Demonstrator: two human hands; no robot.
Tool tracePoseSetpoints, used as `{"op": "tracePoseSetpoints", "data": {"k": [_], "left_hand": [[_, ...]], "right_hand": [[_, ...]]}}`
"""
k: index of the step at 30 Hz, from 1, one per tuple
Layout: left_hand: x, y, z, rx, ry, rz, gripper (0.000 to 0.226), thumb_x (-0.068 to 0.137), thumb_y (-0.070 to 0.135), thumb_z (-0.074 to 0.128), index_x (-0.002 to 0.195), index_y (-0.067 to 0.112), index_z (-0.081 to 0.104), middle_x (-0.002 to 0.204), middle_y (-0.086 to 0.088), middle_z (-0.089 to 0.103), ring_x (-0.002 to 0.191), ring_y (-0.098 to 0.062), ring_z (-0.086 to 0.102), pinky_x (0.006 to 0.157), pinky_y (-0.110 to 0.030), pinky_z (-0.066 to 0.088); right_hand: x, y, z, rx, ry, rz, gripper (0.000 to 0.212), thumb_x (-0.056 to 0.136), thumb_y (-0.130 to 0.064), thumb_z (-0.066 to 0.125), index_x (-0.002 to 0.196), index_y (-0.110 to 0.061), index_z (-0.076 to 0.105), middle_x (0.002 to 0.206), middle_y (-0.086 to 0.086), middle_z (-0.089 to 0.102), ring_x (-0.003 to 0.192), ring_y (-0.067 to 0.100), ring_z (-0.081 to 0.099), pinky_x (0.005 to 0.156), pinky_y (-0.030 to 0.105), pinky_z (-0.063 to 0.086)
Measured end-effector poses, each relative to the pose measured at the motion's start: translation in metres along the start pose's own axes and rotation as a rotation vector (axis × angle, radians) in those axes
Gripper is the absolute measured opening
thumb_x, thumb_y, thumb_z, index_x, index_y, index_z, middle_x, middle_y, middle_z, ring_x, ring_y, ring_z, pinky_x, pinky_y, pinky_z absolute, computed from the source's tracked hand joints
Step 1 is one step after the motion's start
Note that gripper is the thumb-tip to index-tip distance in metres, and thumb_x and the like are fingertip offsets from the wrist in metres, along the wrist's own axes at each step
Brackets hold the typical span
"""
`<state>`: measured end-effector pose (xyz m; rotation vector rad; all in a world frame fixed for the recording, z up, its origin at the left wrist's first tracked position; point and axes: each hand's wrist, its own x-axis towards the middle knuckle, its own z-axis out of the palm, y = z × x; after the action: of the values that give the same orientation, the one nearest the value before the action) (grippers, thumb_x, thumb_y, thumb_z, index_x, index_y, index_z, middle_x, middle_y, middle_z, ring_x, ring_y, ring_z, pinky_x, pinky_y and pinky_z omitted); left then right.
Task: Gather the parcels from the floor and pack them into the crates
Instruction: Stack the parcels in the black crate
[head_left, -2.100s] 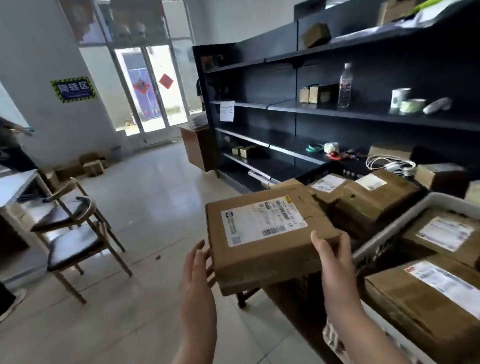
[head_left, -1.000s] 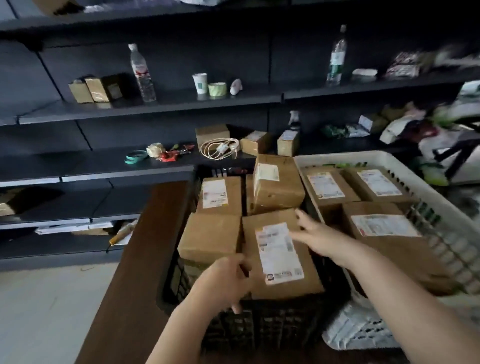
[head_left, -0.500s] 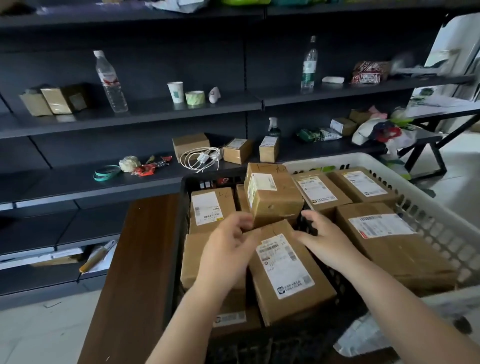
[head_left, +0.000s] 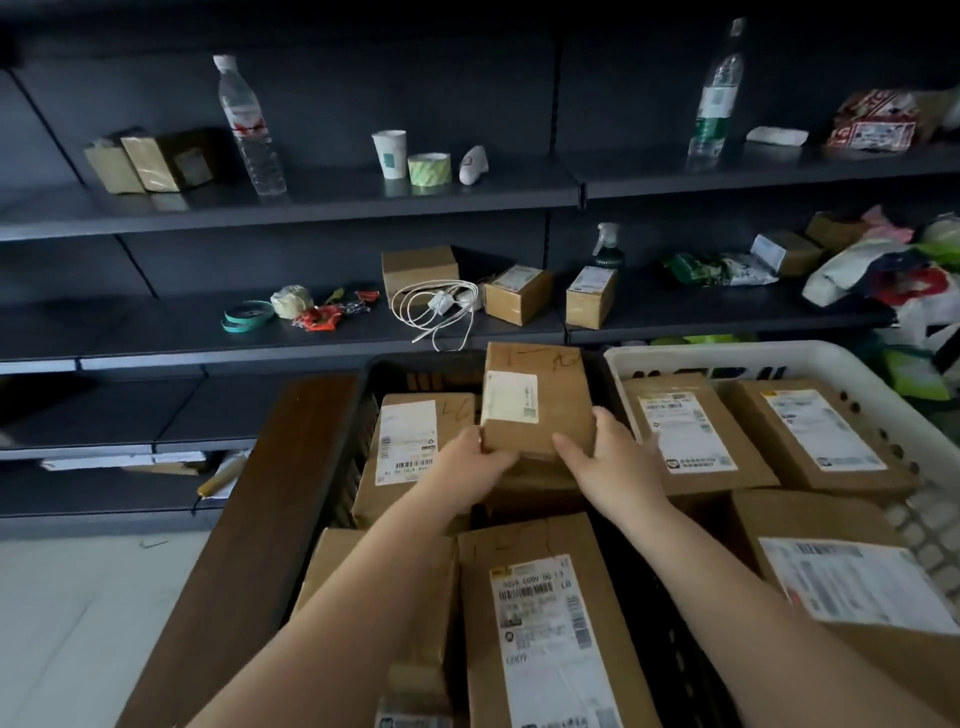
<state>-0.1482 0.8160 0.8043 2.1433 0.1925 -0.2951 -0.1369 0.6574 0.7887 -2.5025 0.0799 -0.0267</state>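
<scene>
**Small carton gripped over a crowded black crate**

Both hands were closed on a small brown cardboard carton with a white label (head_left: 537, 397): the left hand (head_left: 470, 470) at its near left corner, the right hand (head_left: 608, 460) at its near right. The carton sat high at the back of the black slatted plastic crate (head_left: 363, 410), resting on other parcels rather than down among them.

The risk, as I judged it, was the stack. The crate looked full, so a carton perched on top could slide or tip over the rim once released (taped cardboard gives little friction). Pushing it down might crush a softer box below.

The long brown carton with a barcode label (head_left: 545, 623) lay nearest the camera, flat and matte. The white perforated plastic crate (head_left: 883, 384) alongside held more labelled cartons. Both crates stood on a dark wooden tabletop (head_left: 249, 519).
</scene>
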Motion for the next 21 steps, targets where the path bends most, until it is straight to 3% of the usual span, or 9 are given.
{"op": "tracePoseSetpoints", "data": {"k": [3, 5, 7, 9, 11, 13, 16, 19, 21], "left_hand": [[-0.008, -0.014, -0.028, -0.106, 0.14, -0.109, 0.049, 0.09, 0.033, 0.054, 0.135, 0.018, 0.042, 0.118, -0.001, 0.055, 0.09, -0.012, 0.048, 0.072, -0.024, 0.043], [-0.016, -0.026, -0.052, -0.116, 0.219, -0.111, 0.051, 0.09, 0.033, 0.055, 0.137, 0.02, 0.041, 0.118, -0.002, 0.056, 0.088, -0.011, 0.053, 0.065, -0.022, 0.042], [-0.023, -0.034, -0.073, -0.119, 0.287, -0.112, 0.047, 0.09, 0.03, 0.054, 0.135, 0.019, 0.044, 0.115, -0.001, 0.059, 0.09, -0.014, 0.056, 0.066, -0.024, 0.045], [-0.026, -0.041, -0.084, -0.038, 0.309, -0.113, 0.046, 0.091, 0.025, 0.052, 0.135, 0.017, 0.043, 0.118, -0.005, 0.059, 0.098, -0.021, 0.057, 0.079, -0.033, 0.048], [-0.028, -0.047, -0.086, 0.099, 0.296, -0.097, 0.051, 0.091, 0.018, 0.05, 0.14, 0.017, 0.034, 0.13, -0.009, 0.052, 0.11, -0.027, 0.054, 0.087, -0.035, 0.046], [-0.031, -0.049, -0.081, 0.183, 0.294, -0.06, 0.058, 0.091, 0.019, 0.05, 0.144, 0.018, 0.026, 0.146, -0.007, 0.035, 0.129, -0.026, 0.038, 0.098, -0.035, 0.036], [-0.042, -0.039, -0.07, 0.362, 0.415, 0.098, 0.056, 0.089, 0.022, 0.052, 0.141, 0.02, 0.031, 0.154, -0.004, 0.02, 0.142, -0.024, 0.012, 0.112, -0.042, 0.019], [-0.056, -0.021, -0.054, 0.326, 0.546, 0.438, 0.04, 0.086, 0.018, 0.055, 0.124, 0.022, 0.049, 0.129, 0.002, 0.048, 0.12, -0.015, 0.04, 0.095, -0.031, 0.038], [-0.06, -0.009, -0.036, 0.314, 0.356, 0.547, 0.03, 0.088, 0.019, 0.053, 0.117, 0.024, 0.053, 0.113, 0.008, 0.057, 0.098, -0.007, 0.053, 0.076, -0.018, 0.045]], "right_hand": [[-0.003, -0.026, 0.021, 0.244, -0.113, -0.117, 0.062, 0.089, -0.046, 0.051, 0.139, -0.017, 0.031, 0.133, 0.004, 0.047, 0.126, 0.025, 0.043, 0.103, 0.041, 0.04], [-0.008, -0.044, 0.034, 0.249, -0.158, -0.194, 0.066, 0.089, -0.048, 0.049, 0.142, -0.016, 0.026, 0.135, 0.003, 0.045, 0.122, 0.02, 0.046, 0.096, 0.036, 0.046], [-0.011, -0.061, 0.042, 0.224, -0.163, -0.242, 0.071, 0.09, -0.05, 0.046, 0.146, -0.017, 0.018, 0.137, 0.003, 0.042, 0.12, 0.02, 0.047, 0.092, 0.033, 0.047], [-0.013, -0.071, 0.047, 0.164, -0.205, -0.278, 0.073, 0.091, -0.049, 0.045, 0.148, -0.02, 0.009, 0.14, 0.004, 0.038, 0.12, 0.021, 0.047, 0.089, 0.032, 0.046], [-0.017, -0.074, 0.05, 0.083, -0.319, -0.284, 0.074, 0.093, -0.047, 0.044, 0.149, -0.02, 0.004, 0.148, 0.004, 0.03, 0.126, 0.023, 0.043, 0.094, 0.036, 0.043], [-0.021, -0.069, 0.048, 0.078, -0.367, -0.266, 0.073, 0.093, -0.046, 0.044, 0.149, -0.02, 0.005, 0.153, 0.003, 0.023, 0.134, 0.023, 0.033, 0.103, 0.037, 0.036], [-0.026, -0.052, 0.037, 0.116, -0.277, -0.208, 0.067, 0.093, -0.045, 0.044, 0.148, -0.02, 0.015, 0.153, 0.002, 0.025, 0.138, 0.02, 0.028, 0.106, 0.036, 0.03], [-0.026, -0.028, 0.022, 0.237, -0.191, -0.049, 0.055, 0.093, -0.04, 0.047, 0.141, -0.019, 0.032, 0.143, -0.001, 0.041, 0.13, 0.018, 0.041, 0.091, 0.027, 0.041], [-0.024, -0.01, 0.016, 0.286, -0.191, 0.092, 0.045, 0.092, -0.035, 0.048, 0.134, -0.019, 0.044, 0.128, -0.002, 0.055, 0.115, 0.018, 0.053, 0.07, 0.018, 0.042]]}}
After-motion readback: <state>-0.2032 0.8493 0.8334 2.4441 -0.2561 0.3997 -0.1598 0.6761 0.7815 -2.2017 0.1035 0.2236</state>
